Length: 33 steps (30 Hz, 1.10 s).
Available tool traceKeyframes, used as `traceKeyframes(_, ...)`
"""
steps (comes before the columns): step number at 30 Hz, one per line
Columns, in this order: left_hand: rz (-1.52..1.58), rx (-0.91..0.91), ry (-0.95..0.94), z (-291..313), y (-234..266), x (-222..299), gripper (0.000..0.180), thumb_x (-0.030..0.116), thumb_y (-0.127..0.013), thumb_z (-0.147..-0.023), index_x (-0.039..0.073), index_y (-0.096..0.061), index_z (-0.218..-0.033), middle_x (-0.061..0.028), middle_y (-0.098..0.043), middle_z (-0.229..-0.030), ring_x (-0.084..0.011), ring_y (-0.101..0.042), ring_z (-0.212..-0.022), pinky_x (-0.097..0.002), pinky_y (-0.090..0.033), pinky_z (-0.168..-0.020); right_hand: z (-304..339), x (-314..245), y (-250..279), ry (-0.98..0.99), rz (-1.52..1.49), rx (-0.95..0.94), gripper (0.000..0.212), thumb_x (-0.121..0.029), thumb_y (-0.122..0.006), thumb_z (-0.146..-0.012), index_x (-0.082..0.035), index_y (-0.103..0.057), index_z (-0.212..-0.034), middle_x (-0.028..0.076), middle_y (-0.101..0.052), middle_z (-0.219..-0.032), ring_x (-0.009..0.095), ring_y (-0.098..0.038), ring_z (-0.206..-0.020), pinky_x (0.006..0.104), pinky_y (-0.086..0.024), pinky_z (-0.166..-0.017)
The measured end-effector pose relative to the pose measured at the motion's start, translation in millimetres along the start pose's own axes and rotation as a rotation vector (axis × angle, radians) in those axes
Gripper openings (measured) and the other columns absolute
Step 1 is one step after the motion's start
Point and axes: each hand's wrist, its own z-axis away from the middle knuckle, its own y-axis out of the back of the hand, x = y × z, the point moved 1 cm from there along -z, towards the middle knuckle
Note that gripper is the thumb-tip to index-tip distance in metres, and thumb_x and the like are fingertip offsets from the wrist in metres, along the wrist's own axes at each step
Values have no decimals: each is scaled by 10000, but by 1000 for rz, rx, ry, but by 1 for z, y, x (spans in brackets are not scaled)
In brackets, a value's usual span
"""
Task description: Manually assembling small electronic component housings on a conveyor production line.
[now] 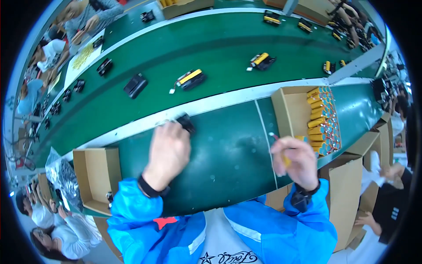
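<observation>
My left hand (169, 147) is closed on a black plastic housing (186, 122), at the inner edge of the conveyor's pale rail. Motion blurs its fingers, and much of the housing is hidden behind them. On the right, my right hand (296, 160) pinches a yellow battery pack (286, 161), with a red lead and white connector (271, 134) sticking up past the fingertips. The hand is just left of an open cardboard box (288, 110), where several yellow battery packs (324, 119) stand in rows.
A green conveyor (220, 57) curves across the far side, carrying black housings, some with yellow packs. Left of me, an open cardboard box (97, 176) stands beside a clear plastic bag (61, 176) of dark parts. Cardboard cartons (340, 189) stand at my right. Other people work around the line.
</observation>
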Motion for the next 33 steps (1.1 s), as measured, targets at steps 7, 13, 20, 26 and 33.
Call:
traceKeyframes(7, 315, 95, 75, 76, -26, 39, 68, 93, -680, -780, 30, -660, -796, -98, -570, -852, -270, -547, -855, -376, -434, -761, -30, 111, -80, -230, -52, -121, 279, -184, -461, -1030, 45, -619, -1063, 72, -575, -649, 122, -513, -546, 237, -408, -525)
traceKeyframes(13, 951, 239, 335, 92, -20, 16, 115, 85, -743, -806, 20, -683, -880, -74, -573, -869, -275, -544, -856, -368, -450, -760, -29, 136, -114, -172, 81, -172, 248, -209, -498, -1051, 1, -624, -1089, 55, -631, -732, 88, -532, -592, 226, -413, -546)
traceKeyframes(20, 742, 287, 162, 93, -43, -6, 240, 68, -724, -815, 4, -641, -1030, -117, -578, -936, -301, -549, -885, -380, -459, -762, -29, 154, -120, -260, -44, -133, 188, -123, -514, -1030, 29, -613, -1080, 98, -681, -788, 161, -640, -654, 255, -516, -652)
traceKeyframes(26, 400, 201, 205, 93, -64, -9, 398, 101, -713, -824, -47, -558, -1159, -171, -549, -1010, -323, -546, -917, -398, -461, -763, -45, 160, -129, -20, 165, 46, 123, -103, -584, -975, -10, -658, -1006, 140, -667, -1018, 206, -635, -878, 312, -507, -795)
traceKeyframes(33, 429, 114, 221, 97, -75, -10, 457, 113, -708, -808, -97, -526, -1171, -202, -543, -1050, -345, -551, -964, -411, -492, -820, -65, 185, -140, 292, 952, 177, 62, -106, -696, -871, -82, -708, -926, 107, -570, -1283, 288, -447, -1209, 405, -384, -1006)
